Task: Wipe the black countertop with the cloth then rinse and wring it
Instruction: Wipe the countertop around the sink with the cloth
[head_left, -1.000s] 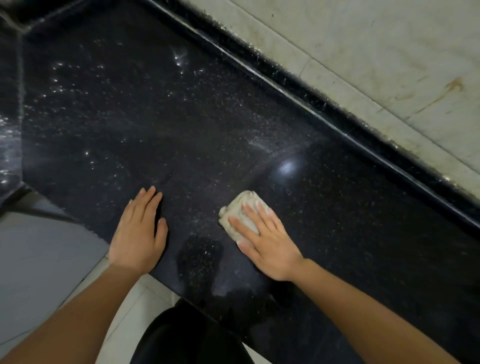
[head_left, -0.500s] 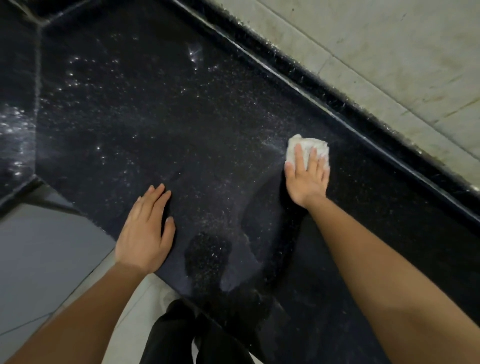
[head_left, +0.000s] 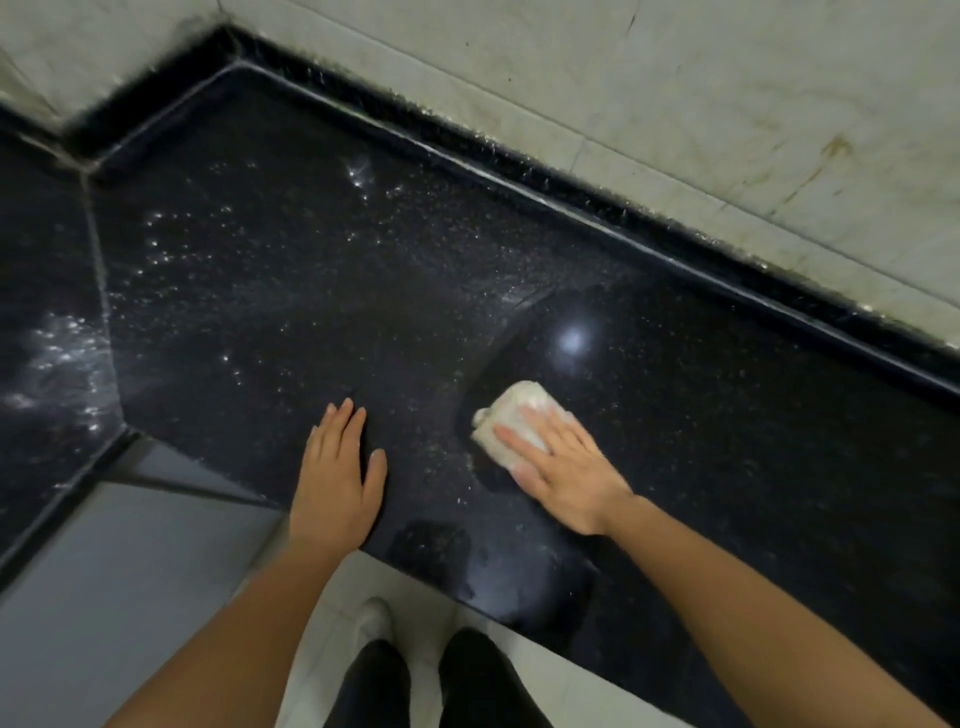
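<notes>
The black speckled countertop (head_left: 322, 291) fills the middle of the view, with water droplets and streaks on its left half. A folded off-white cloth (head_left: 506, 415) lies on it near the front edge. My right hand (head_left: 563, 467) presses flat on the cloth, fingers spread over its near side, covering part of it. My left hand (head_left: 337, 483) rests palm down on the counter's front edge, fingers together, holding nothing, about a hand's width left of the cloth.
A raised black lip (head_left: 649, 239) runs along the back of the counter under stained pale wall tiles (head_left: 675, 104). The counter bends at a seam (head_left: 98, 270) on the left. Below the front edge are a light floor (head_left: 332, 623), my dark trousers (head_left: 467, 680) and a white shoe (head_left: 371, 621).
My right hand pushed the cloth out toward the back lip, then drew it back to the front edge. The left hand stayed planted. The view has tilted up to show the corner.
</notes>
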